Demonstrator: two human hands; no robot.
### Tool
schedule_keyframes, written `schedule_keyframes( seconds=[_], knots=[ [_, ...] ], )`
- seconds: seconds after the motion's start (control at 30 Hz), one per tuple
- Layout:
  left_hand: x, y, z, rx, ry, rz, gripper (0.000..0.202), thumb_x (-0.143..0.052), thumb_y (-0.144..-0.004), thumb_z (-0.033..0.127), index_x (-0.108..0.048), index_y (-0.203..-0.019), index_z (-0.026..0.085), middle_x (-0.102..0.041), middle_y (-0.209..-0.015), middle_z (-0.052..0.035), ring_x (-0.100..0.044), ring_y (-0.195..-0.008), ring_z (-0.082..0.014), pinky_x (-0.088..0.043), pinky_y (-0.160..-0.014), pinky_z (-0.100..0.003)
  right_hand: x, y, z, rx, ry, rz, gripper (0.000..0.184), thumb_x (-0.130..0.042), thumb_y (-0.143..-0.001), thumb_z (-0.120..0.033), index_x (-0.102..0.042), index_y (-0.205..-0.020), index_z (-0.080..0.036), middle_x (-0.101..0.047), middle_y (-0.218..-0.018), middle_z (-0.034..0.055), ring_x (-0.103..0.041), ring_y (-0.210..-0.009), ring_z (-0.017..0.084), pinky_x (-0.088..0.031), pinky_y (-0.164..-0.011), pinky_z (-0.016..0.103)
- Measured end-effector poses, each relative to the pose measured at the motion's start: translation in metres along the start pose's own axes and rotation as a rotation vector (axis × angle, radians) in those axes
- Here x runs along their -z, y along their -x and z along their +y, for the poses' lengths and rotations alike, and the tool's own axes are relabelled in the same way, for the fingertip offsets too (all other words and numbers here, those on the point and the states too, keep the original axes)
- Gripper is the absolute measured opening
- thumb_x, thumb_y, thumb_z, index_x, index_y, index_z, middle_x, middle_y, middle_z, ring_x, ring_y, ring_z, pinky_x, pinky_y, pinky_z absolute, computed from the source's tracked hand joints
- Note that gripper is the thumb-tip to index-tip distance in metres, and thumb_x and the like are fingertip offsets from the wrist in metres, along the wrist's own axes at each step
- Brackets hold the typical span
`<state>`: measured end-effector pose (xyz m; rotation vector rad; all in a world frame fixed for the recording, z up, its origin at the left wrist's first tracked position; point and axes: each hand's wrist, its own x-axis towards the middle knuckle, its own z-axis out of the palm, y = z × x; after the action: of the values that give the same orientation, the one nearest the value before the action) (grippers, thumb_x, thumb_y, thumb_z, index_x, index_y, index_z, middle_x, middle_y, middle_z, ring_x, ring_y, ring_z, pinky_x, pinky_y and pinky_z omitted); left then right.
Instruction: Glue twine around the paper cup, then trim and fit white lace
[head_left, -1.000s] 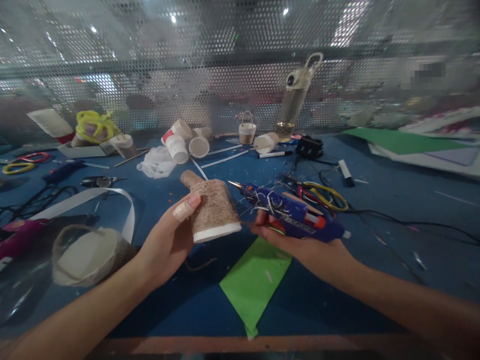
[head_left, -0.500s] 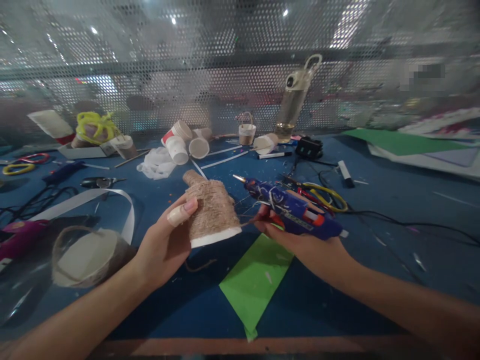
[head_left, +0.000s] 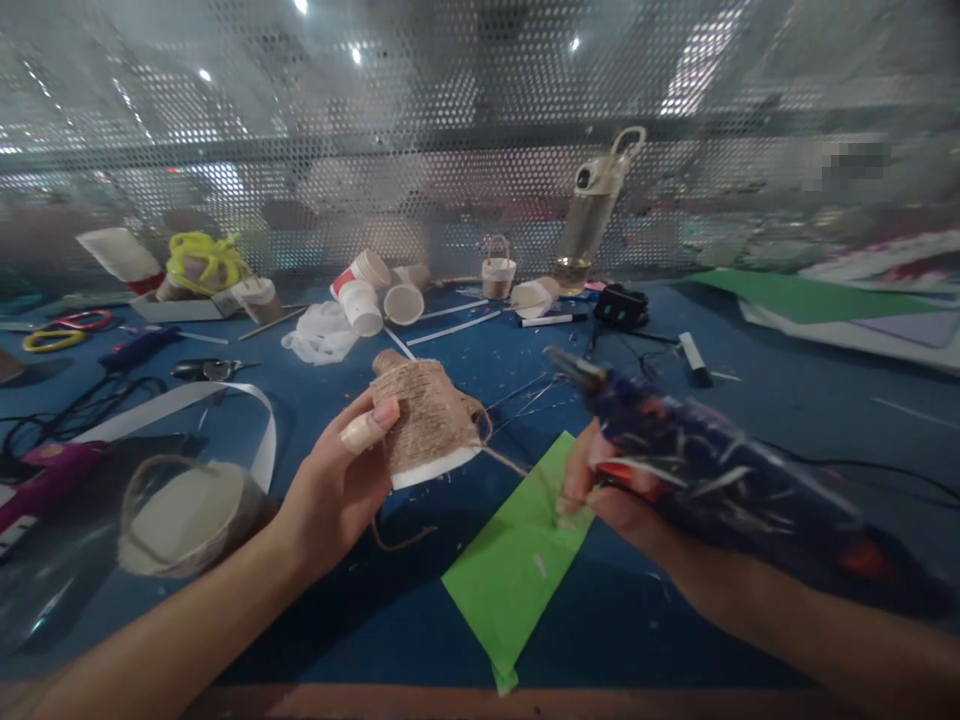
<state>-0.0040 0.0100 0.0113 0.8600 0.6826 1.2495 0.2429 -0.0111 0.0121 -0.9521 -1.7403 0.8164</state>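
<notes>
A paper cup wrapped in brown twine (head_left: 429, 415) is tilted in my left hand (head_left: 341, 480), with the thumb, banded by a plaster, pressed on its side. Its white rim faces down toward me. My right hand (head_left: 611, 500) is closed around a blue hot glue gun (head_left: 697, 470), smeared by motion, nozzle pointing up and left. The fingertips of that hand also pinch a strand of twine (head_left: 506, 462) running from the cup. Thin glue strings stretch between the cup and the nozzle. Under the strand lies a green paper sheet (head_left: 517, 570).
A twine-handled basket (head_left: 187, 515) and a purple glue gun (head_left: 49, 480) lie at the left. Paper cups (head_left: 360, 300), a crumpled white ribbon (head_left: 321, 332) and a water bottle (head_left: 589, 225) are farther back. Green card (head_left: 795, 295) lies at the right, before a perforated metal screen (head_left: 450, 130).
My right hand has moved right and nearer with the glue gun, drawing the twine strand out from the cup. My left hand holds the cup in nearly the same place.
</notes>
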Motion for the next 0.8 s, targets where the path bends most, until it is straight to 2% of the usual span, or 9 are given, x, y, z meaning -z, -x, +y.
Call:
schedule_keyframes(
  seconds=[0.1, 0.17, 0.27, 0.4, 0.53, 0.63, 0.7, 0.8],
  knots=[
    [-0.002, 0.001, 0.003, 0.014, 0.006, 0.066, 0.041, -0.067, -0.089, 0.032, -0.066, -0.127, 0.02, -0.077, -0.108, -0.0072, -0.071, -0.106, -0.0287, -0.054, -0.099, -0.044, -0.005, 0.0, -0.005, -0.009, -0.102, -0.018, 0.009, -0.07, -0.088, -0.031, -0.061, -0.084, -0.029, -0.069, -0.073, -0.0031, -0.067, -0.057, 0.016, -0.056, -0.055, 0.032],
    [-0.001, 0.002, 0.004, 0.02, 0.018, 0.093, 0.043, -0.068, -0.087, 0.031, -0.064, -0.129, 0.021, -0.077, -0.105, -0.006, -0.071, -0.104, -0.0277, -0.055, -0.098, -0.043, -0.008, 0.0, -0.006, -0.075, -0.115, -0.015, 0.01, -0.071, -0.087, -0.034, -0.062, -0.085, -0.03, -0.07, -0.07, -0.004, -0.067, -0.053, 0.016, -0.054, -0.051, 0.031],
    [0.001, 0.002, 0.005, 0.021, 0.025, 0.1, 0.041, -0.065, -0.088, 0.03, -0.063, -0.129, 0.023, -0.075, -0.11, -0.0053, -0.07, -0.105, -0.0272, -0.056, -0.095, -0.041, -0.011, -0.004, -0.004, -0.048, 0.032, 0.022, 0.015, -0.073, -0.085, -0.036, -0.061, -0.079, -0.029, -0.071, -0.075, -0.0017, -0.068, -0.063, 0.018, -0.055, -0.058, 0.032],
    [0.002, 0.0, 0.004, -0.036, 0.023, 0.08, 0.035, -0.057, -0.093, 0.029, -0.063, -0.127, 0.025, -0.069, -0.127, -0.0047, -0.068, -0.108, -0.0247, -0.057, -0.09, -0.036, -0.007, -0.009, 0.004, 0.108, 0.115, -0.018, 0.014, -0.069, -0.086, -0.025, -0.058, -0.077, -0.027, -0.069, -0.087, 0.0007, -0.066, -0.078, 0.019, -0.054, -0.071, 0.034],
    [0.001, -0.001, 0.004, -0.013, 0.017, 0.089, 0.034, -0.055, -0.094, 0.028, -0.064, -0.126, 0.021, -0.072, -0.117, -0.0078, -0.07, -0.1, -0.0251, -0.056, -0.091, -0.04, 0.0, -0.007, 0.015, 0.185, 0.087, -0.166, 0.016, -0.068, -0.083, -0.018, -0.054, -0.079, -0.026, -0.06, -0.074, -0.0027, -0.058, -0.063, 0.015, -0.047, -0.06, 0.031],
    [0.002, 0.0, 0.003, 0.005, 0.001, 0.089, 0.035, -0.059, -0.094, 0.031, -0.064, -0.127, 0.021, -0.074, -0.113, -0.0075, -0.071, -0.099, -0.0249, -0.056, -0.092, -0.039, 0.003, -0.005, 0.02, 0.23, 0.157, -0.243, 0.019, -0.069, -0.079, -0.016, -0.052, -0.082, -0.026, -0.059, -0.073, -0.0034, -0.056, -0.06, 0.013, -0.042, -0.055, 0.028],
    [0.002, 0.001, 0.002, 0.01, -0.019, 0.077, 0.036, -0.061, -0.093, 0.034, -0.064, -0.127, 0.022, -0.074, -0.115, -0.0075, -0.071, -0.102, -0.0262, -0.055, -0.094, -0.04, 0.004, -0.005, 0.022, 0.275, 0.193, -0.253, 0.021, -0.068, -0.078, -0.015, -0.051, -0.083, -0.026, -0.059, -0.074, -0.0036, -0.056, -0.06, 0.013, -0.041, -0.055, 0.028],
    [0.003, 0.001, 0.001, 0.026, -0.049, 0.069, 0.036, -0.065, -0.092, 0.038, -0.064, -0.125, 0.023, -0.073, -0.118, -0.008, -0.07, -0.107, -0.0285, -0.055, -0.095, -0.041, 0.003, -0.006, 0.021, 0.258, 0.247, -0.261, 0.019, -0.066, -0.078, -0.015, -0.05, -0.081, -0.025, -0.058, -0.072, -0.004, -0.055, -0.059, 0.012, -0.039, -0.055, 0.027]
  ],
)
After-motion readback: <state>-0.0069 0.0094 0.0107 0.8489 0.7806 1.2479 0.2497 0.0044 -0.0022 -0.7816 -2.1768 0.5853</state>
